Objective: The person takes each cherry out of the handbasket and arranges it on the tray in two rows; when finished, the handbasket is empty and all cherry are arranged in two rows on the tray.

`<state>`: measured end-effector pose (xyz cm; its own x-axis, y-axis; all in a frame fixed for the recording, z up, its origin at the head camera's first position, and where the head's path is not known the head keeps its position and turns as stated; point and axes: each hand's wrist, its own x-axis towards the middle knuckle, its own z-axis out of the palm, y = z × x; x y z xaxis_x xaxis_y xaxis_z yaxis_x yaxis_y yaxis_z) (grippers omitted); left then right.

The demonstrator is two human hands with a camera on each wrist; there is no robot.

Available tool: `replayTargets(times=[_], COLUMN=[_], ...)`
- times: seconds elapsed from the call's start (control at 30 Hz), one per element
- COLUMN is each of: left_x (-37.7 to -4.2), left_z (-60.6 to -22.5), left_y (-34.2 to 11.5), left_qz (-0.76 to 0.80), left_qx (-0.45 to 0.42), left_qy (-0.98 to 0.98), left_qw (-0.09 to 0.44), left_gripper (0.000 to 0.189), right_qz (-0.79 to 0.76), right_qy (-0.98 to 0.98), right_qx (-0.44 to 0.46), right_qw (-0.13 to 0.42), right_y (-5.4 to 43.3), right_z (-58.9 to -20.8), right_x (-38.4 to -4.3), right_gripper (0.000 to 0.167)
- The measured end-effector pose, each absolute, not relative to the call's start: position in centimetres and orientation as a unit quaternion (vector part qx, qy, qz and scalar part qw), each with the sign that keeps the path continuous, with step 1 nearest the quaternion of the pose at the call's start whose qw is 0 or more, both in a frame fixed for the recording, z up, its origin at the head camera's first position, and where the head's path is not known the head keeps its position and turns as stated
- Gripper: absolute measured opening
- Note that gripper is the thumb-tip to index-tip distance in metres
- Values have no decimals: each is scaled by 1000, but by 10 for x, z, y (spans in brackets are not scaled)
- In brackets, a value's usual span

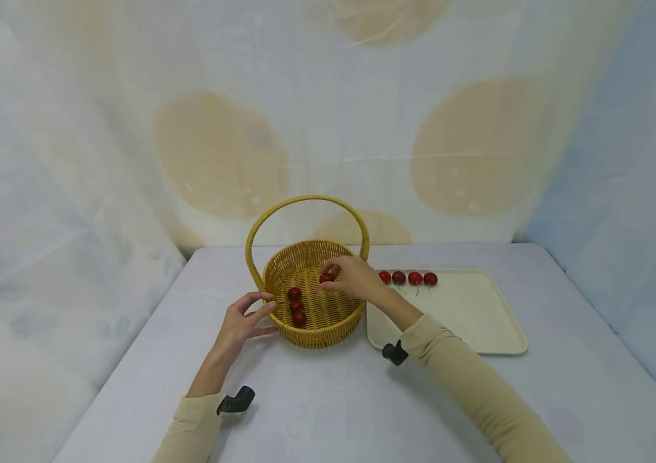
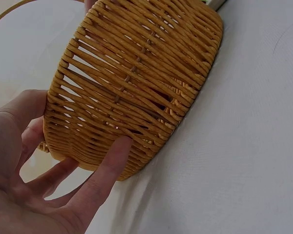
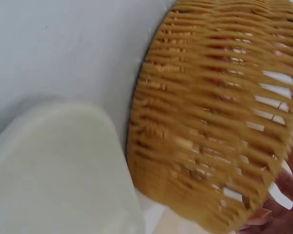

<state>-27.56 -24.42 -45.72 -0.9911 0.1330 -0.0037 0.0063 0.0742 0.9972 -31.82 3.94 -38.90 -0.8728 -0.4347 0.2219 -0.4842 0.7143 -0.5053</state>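
A yellow woven basket (image 1: 318,337) with a tall arched handle stands on the table, and a few dark red cherries (image 1: 296,306) lie in its left part. My left hand (image 1: 241,325) grips the basket's left rim, with fingertips against the woven outer wall (image 2: 136,73) in the left wrist view. Over the right side of the basket, my right hand (image 1: 353,280) pinches a dark red cherry (image 1: 326,278) between thumb and fingers. The right wrist view shows part of the right hand (image 3: 278,214) beyond the basket's rim, with the cherry hidden.
Right of the basket, close beside it, lies a cream tray (image 1: 473,315). Several cherries (image 1: 415,278) with thin stems line up along its far left edge. A patterned cloth (image 1: 339,128) hangs behind the table.
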Motion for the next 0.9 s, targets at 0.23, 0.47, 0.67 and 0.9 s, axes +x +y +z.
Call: replayTargets(times=[0.23, 0.47, 0.67, 0.9], left_x=[-274, -275, -274, -274], left_z=[-456, -457, -458, -458], left_y=[-245, -245, -245, -245], left_qz=[684, 679, 678, 679], left_qx=[48, 45, 45, 44], left_qy=[727, 731, 732, 731], left_qw=[47, 47, 51, 51], left_gripper=[49, 50, 51, 51], right_qz=[295, 293, 307, 292], right_qy=[-923, -922, -920, -923], right_qx=[237, 242, 227, 222], right_qw=[61, 79, 90, 114], right_y=[65, 88, 110, 134], right_z=[-375, -371, -376, -389], right_x=[-305, -293, -289, -292], right_gripper=[36, 33, 32, 31])
